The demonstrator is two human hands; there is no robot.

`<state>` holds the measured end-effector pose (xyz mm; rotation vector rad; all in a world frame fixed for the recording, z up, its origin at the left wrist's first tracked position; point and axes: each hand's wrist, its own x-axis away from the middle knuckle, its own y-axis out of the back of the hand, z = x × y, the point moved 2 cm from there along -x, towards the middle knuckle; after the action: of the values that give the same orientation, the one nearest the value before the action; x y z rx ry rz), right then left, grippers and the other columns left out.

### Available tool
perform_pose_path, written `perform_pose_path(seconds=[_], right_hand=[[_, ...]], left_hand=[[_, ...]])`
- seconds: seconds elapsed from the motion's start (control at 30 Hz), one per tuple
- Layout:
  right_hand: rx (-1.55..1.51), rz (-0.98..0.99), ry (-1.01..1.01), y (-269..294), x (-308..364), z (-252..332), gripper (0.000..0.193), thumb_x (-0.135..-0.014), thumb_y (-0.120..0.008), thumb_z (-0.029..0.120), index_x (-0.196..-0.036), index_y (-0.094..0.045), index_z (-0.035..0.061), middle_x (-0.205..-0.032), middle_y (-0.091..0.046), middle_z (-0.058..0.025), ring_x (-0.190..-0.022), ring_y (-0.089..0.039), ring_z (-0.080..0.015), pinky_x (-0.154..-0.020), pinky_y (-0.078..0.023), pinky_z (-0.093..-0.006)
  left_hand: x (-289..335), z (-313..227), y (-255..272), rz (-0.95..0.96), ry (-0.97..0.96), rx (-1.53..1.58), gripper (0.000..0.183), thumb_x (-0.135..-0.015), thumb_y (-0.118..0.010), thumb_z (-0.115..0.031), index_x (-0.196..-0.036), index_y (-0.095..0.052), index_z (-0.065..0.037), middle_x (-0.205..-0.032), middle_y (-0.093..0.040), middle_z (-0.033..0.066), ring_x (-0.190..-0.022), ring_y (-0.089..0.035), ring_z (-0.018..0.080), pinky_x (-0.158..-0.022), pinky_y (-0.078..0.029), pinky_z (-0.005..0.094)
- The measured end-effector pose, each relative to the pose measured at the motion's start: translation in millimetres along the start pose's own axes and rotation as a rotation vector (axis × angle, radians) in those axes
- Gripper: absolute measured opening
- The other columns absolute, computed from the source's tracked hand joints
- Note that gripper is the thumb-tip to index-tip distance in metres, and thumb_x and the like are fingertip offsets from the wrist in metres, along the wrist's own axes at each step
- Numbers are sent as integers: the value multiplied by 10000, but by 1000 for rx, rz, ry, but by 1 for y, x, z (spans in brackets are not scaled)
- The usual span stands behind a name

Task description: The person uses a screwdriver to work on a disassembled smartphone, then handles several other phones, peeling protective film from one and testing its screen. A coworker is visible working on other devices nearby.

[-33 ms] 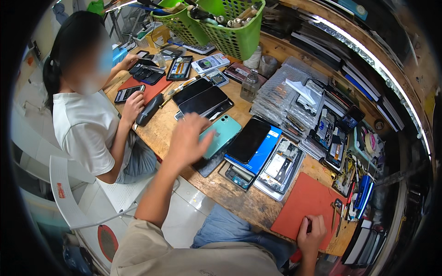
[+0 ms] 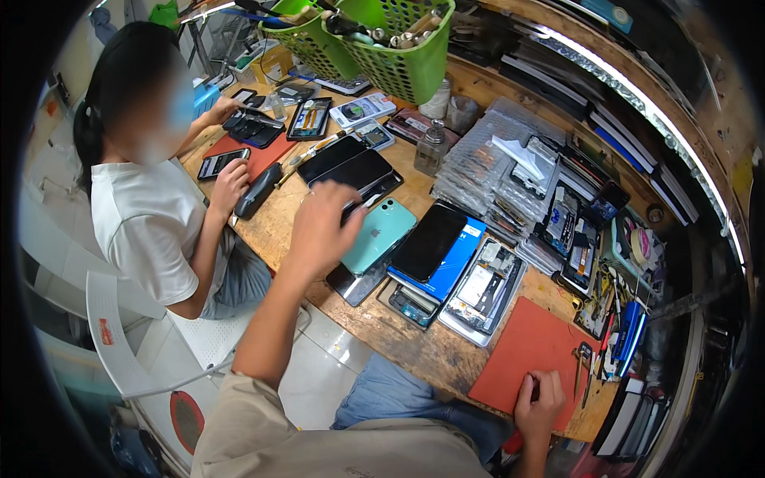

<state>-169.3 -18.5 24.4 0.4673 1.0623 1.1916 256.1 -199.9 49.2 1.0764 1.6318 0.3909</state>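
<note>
My left hand hovers over the bench with its fingers loosely spread and nothing visible in them. Just right of its thumb lies a green phone, back up, with a two-lens camera. Under that phone sits a grey one, partly covered. Beyond the fingers, black phones lie overlapped. My right hand rests on the front edge of a red mat. Its fingers are curled, with something dark between them that I cannot make out.
A black phone lies on a blue box, beside an opened phone. Bubble-wrapped stacks stand behind. Green baskets hang above. Pliers and tools lie at right. A co-worker sits left, holding a phone.
My left hand has drawn slightly left, and more of the green phone's left side shows. My right hand stays in place.
</note>
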Motion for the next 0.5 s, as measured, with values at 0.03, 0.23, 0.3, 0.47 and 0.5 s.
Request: perform_pose_path(seconds=[0.03,0.23,0.3,0.47,0.5], right_hand=[[-8,1,-9,1,0,0,40,-887,-667,-17,-914,-639,-9,-801,-574,-157,-673,-600,-337,-591,-448,-415],[-1,-4,-17,2,3,-9,48,-870,-693,5,-895,-654,18,-791,-569,-145,-667,-604,-348,-595,-459,-434],[-9,-15,-22,0,3,-15,53,-866,-704,22,-896,-660,29,-791,-571,-138,-670,-610,-352,-602,-469,-443],[-47,-53,42,1,2,-20,64,-875,-705,4,-903,-649,15,-766,-560,-128,-605,-591,-307,-545,-438,-420],[-56,-9,21,1,0,-20,70,-873,-714,26,-916,-659,26,-770,-572,-123,-629,-605,-313,-568,-457,-426]], left_hand=[[-17,14,-4,36,17,-75,362,-853,-791,-251,-1146,-691,-63,-1016,-660,159,-1002,-637,366,-867,-511,468],[-68,48,-45,322,154,-261,752,-732,-862,-390,-1386,-627,-101,-1081,-651,203,-1076,-633,391,-934,-519,469],[-77,46,-44,293,172,-204,767,-708,-868,-392,-1379,-633,-104,-1078,-646,218,-1070,-632,398,-931,-519,471],[-75,27,-4,163,316,399,757,-787,-841,-376,-1418,-591,-42,-1179,-646,194,-1043,-665,299,-912,-540,405],[-69,18,2,180,359,731,715,-851,-794,-369,-1436,-571,-25,-1195,-647,180,-1046,-671,272,-902,-554,393]])
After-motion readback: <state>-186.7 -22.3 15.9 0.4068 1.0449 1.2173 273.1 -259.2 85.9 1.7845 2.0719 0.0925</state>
